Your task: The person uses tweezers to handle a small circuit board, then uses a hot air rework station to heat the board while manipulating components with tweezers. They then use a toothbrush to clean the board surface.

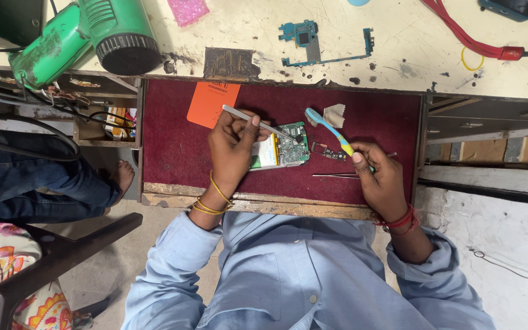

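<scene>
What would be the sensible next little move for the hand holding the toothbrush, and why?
Probably swing the toothbrush left so its bristles meet the green circuit board. The right hand holds the brush with its head just right of the opened phone, not touching it, while the left hand steadies the phone and holds a thin metal tool over it.

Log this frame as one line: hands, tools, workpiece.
left hand: holds metal pick on opened phone | right hand: holds toothbrush | tweezers on red mat

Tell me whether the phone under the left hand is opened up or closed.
Opened up: the phone shows its bare green circuit board and battery, no back cover on.
</scene>
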A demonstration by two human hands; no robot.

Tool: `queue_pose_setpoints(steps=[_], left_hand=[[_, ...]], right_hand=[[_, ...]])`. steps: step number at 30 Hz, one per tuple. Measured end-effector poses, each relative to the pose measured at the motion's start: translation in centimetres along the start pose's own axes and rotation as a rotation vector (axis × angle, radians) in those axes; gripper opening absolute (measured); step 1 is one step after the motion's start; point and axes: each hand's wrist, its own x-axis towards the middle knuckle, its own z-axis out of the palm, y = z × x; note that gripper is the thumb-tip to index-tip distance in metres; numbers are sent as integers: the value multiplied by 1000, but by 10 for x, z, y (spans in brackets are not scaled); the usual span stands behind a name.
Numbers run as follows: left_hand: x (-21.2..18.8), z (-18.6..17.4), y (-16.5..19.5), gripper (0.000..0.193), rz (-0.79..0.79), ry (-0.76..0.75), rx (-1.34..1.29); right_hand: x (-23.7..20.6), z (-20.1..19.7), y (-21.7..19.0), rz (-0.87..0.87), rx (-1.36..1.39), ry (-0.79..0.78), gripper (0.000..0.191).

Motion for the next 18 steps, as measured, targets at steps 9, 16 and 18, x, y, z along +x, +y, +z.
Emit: queue_pose_setpoints(steps=[9,16,18], left_hand=[[30,-30,-1,19,24,169,-32],[37,-37,-4,19,-23,170,78],[39,-39,0,18,-30,156,140]], right_hand=[[1,1,2,12,11,1,29],[0,1,2,-19,23,12,29],[0,0,1,-3,11,12,29]])
